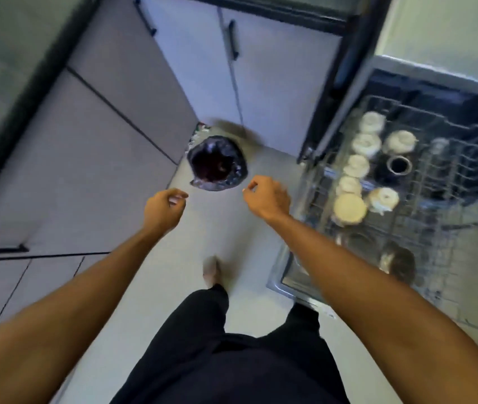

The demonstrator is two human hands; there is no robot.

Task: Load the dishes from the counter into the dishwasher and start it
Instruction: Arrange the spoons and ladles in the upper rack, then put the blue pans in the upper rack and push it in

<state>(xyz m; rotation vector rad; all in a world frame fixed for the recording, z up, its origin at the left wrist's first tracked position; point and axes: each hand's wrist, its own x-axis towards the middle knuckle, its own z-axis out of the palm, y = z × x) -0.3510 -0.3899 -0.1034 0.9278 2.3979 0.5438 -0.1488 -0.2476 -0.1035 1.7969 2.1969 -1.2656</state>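
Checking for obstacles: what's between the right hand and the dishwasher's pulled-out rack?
Nothing in the way: the head view shows only a strip of bare floor between the right hand and the rack.

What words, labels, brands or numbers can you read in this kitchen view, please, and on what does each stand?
No text can be read anywhere in this view.
The plain grey cabinet doors, the grey wire dishwasher rack, the white cups in it and the round bin with a black liner show no print; motion blur would hide any small marks.
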